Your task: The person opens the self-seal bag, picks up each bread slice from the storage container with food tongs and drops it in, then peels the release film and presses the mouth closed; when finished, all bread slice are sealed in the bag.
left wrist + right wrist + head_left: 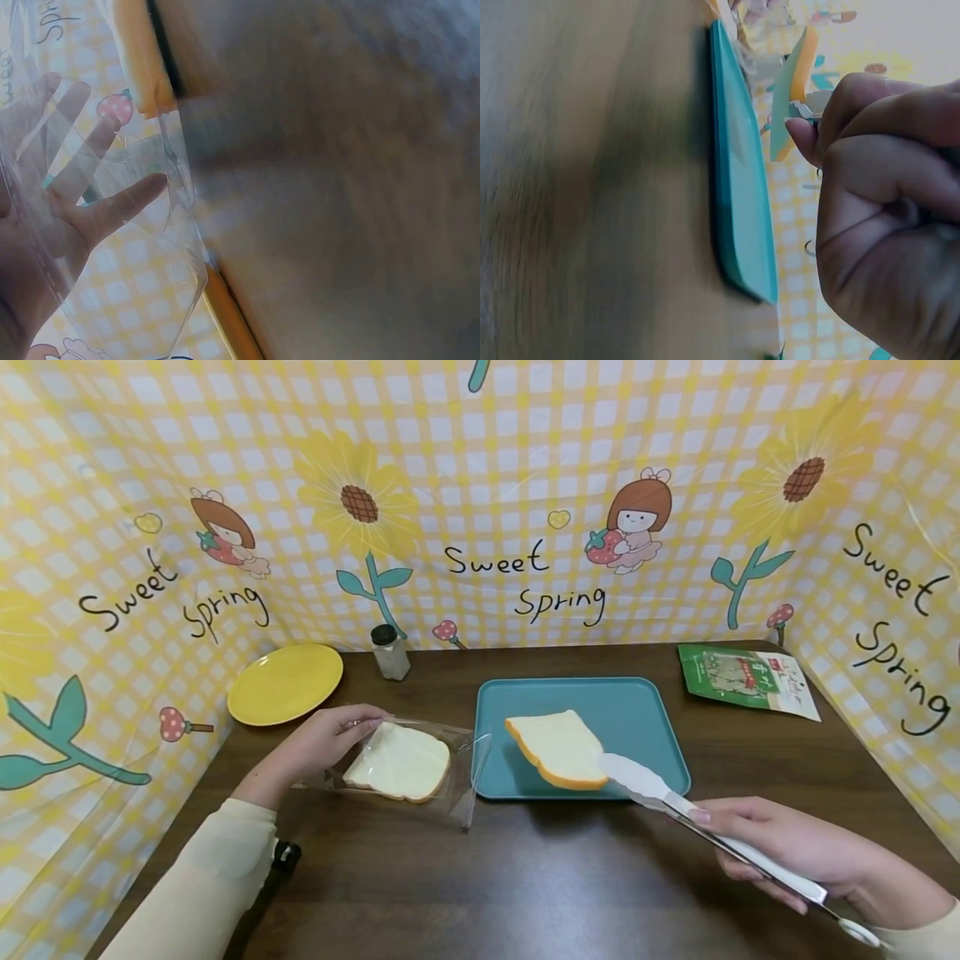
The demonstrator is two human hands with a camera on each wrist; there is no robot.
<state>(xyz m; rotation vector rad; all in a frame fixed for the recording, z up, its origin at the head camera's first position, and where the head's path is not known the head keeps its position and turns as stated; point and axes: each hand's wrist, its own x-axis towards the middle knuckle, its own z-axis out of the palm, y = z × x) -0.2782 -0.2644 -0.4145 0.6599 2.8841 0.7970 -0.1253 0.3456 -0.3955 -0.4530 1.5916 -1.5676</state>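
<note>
My left hand (pixel 337 735) is at the left end of a clear plastic bag (pixel 461 806) with a slice of bread (pixel 405 764) inside. Through the plastic in the left wrist view, the fingers (pixel 112 210) look straight and spread. My right hand (pixel 787 843) grips white-and-metal tongs (pixel 720 839). The tong tips pinch the corner of another bread slice (pixel 558 747), held tilted above a blue tray (pixel 637 710). In the right wrist view this slice (pixel 791 94) is apart from the tray (pixel 742 195), and the curled fingers hide most of the tongs.
A yellow plate (pixel 285 685) lies at the back left. Beside it stands a small shaker jar (pixel 390 653) with a black lid. At the back right is a green and white food packet (pixel 746 681). Patterned cloth (pixel 487 493) hangs behind and along both sides of the dark wooden table (pixel 450 893).
</note>
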